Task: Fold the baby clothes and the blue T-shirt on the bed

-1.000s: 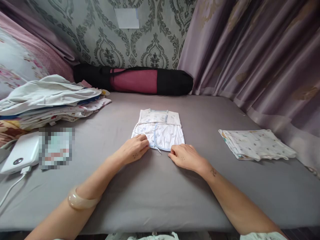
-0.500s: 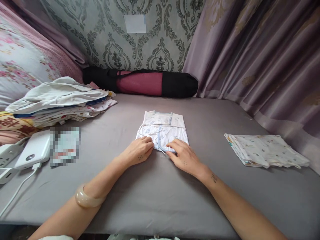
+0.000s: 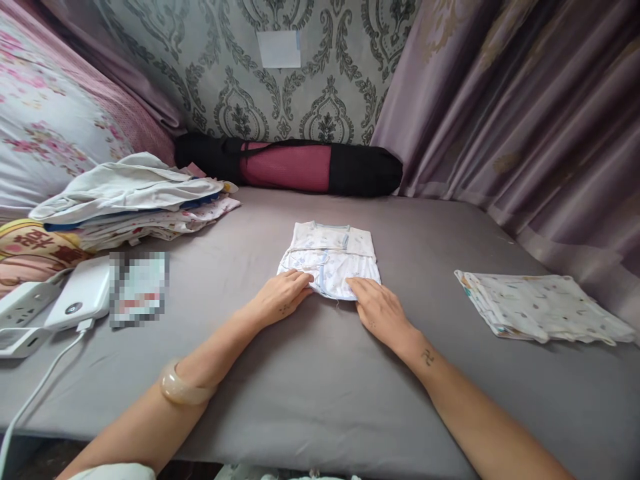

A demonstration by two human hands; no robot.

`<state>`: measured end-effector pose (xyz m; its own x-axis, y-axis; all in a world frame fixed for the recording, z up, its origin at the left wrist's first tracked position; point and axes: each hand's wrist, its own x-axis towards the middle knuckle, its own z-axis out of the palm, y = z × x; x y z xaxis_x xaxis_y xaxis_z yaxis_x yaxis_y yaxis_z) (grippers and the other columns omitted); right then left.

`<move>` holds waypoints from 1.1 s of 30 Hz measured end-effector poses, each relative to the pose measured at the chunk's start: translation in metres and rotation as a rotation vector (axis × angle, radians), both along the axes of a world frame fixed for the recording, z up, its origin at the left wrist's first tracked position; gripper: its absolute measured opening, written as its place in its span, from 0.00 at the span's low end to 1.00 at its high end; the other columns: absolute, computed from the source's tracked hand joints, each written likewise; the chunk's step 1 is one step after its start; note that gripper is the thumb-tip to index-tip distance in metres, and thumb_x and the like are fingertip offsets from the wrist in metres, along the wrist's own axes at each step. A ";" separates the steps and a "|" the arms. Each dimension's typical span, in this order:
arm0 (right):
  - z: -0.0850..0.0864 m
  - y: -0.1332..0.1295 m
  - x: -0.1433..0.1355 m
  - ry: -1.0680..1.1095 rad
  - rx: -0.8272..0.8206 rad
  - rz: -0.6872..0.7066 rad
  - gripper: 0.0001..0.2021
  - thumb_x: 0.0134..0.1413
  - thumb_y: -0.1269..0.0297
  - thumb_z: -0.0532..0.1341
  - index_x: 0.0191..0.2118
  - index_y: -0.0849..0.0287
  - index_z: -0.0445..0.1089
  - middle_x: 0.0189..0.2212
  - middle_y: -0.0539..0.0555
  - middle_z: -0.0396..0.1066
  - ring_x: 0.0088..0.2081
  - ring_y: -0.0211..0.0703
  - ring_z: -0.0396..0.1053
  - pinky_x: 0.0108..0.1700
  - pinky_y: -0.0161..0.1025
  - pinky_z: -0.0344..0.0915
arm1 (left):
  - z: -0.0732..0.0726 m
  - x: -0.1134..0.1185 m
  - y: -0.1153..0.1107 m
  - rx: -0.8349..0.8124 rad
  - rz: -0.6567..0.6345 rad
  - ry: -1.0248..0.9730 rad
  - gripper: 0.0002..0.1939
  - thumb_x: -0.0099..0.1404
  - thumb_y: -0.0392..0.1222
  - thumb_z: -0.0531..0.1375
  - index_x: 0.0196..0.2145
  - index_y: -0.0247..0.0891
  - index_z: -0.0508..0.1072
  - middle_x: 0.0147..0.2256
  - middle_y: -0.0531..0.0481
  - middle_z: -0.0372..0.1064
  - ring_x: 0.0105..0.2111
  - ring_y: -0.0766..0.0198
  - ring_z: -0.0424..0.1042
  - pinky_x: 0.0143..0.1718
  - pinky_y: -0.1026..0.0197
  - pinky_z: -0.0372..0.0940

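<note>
Room: patterned wallpaper at the back, purple curtain on the right, everything sitting on a smooth grey sheet.
Left hand: fingers bent down onto the near left edge of the little shirt; can't tell if they're really pinching it. The left hand is the one below the bangle.
Right hand: fingers stretched out over the near right corner, not clenched. So the right hand is basically just lying on the cloth.
Shirt: the white baby shirt with blue trim is flat in the middle, between both hands, top part folded toward me.
Just changed: half a second back a white tie poked out past the hem and the right hand was at it; now the tie's out of sight and that hand has gone to the corner. Front edge looks tidier for it, I'd say.
Further out: folded cloth to the right, clothes pile and power bank to the left.
Writing: one big character on the yellow cushion, can't read it for sure. Packet is blurred out.
</note>
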<state>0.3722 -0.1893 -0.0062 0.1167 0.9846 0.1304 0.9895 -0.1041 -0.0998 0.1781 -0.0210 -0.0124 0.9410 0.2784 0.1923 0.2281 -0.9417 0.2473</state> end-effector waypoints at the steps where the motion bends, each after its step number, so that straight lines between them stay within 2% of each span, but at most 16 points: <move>1: 0.002 -0.001 0.003 -0.020 -0.021 -0.020 0.26 0.58 0.79 0.48 0.60 0.60 0.64 0.58 0.59 0.68 0.58 0.49 0.65 0.54 0.43 0.64 | 0.000 -0.001 0.002 0.019 -0.017 0.000 0.11 0.73 0.44 0.48 0.47 0.39 0.66 0.44 0.43 0.71 0.46 0.55 0.70 0.46 0.55 0.65; 4: 0.005 -0.004 0.014 -0.058 -0.072 -0.078 0.28 0.56 0.81 0.47 0.62 0.62 0.63 0.61 0.61 0.64 0.61 0.50 0.61 0.56 0.46 0.63 | 0.000 -0.003 0.009 0.078 -0.044 0.010 0.12 0.68 0.36 0.52 0.48 0.38 0.67 0.50 0.41 0.70 0.52 0.53 0.68 0.52 0.51 0.63; 7: 0.003 -0.006 0.023 -0.062 -0.102 -0.097 0.31 0.55 0.82 0.46 0.64 0.62 0.61 0.63 0.61 0.62 0.63 0.50 0.60 0.59 0.48 0.62 | 0.001 -0.007 0.017 0.076 -0.035 0.022 0.20 0.62 0.28 0.51 0.50 0.39 0.68 0.53 0.42 0.69 0.55 0.54 0.67 0.55 0.51 0.62; 15: 0.005 -0.007 0.030 -0.062 -0.156 -0.037 0.32 0.54 0.84 0.47 0.64 0.62 0.62 0.64 0.62 0.60 0.64 0.49 0.60 0.62 0.48 0.60 | 0.003 -0.021 0.036 -0.010 0.001 0.084 0.33 0.52 0.25 0.50 0.54 0.41 0.70 0.57 0.46 0.68 0.57 0.56 0.68 0.57 0.55 0.64; 19: 0.006 -0.011 0.031 -0.074 -0.151 -0.010 0.33 0.52 0.85 0.47 0.64 0.62 0.61 0.64 0.62 0.60 0.64 0.49 0.58 0.64 0.50 0.58 | -0.002 -0.027 0.041 -0.007 -0.043 0.086 0.36 0.53 0.25 0.48 0.58 0.41 0.69 0.60 0.47 0.66 0.60 0.57 0.65 0.60 0.54 0.62; 24: 0.005 -0.016 0.032 -0.117 -0.148 0.018 0.35 0.51 0.86 0.46 0.65 0.63 0.60 0.65 0.62 0.58 0.66 0.48 0.56 0.67 0.52 0.52 | -0.002 -0.033 0.039 0.038 -0.060 0.088 0.35 0.56 0.25 0.49 0.60 0.41 0.68 0.61 0.46 0.64 0.62 0.58 0.62 0.63 0.52 0.58; 33: 0.015 -0.034 0.021 -0.147 -0.128 0.066 0.36 0.49 0.87 0.48 0.64 0.60 0.61 0.63 0.61 0.62 0.64 0.49 0.59 0.66 0.53 0.54 | 0.008 -0.048 0.026 0.005 -0.115 0.093 0.35 0.56 0.25 0.50 0.60 0.45 0.67 0.61 0.48 0.65 0.61 0.59 0.63 0.62 0.53 0.59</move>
<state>0.3930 -0.2236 0.0084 0.0398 0.9991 0.0150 0.9976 -0.0406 0.0560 0.1301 0.0054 -0.0047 0.9805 0.1670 0.1039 0.1404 -0.9642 0.2249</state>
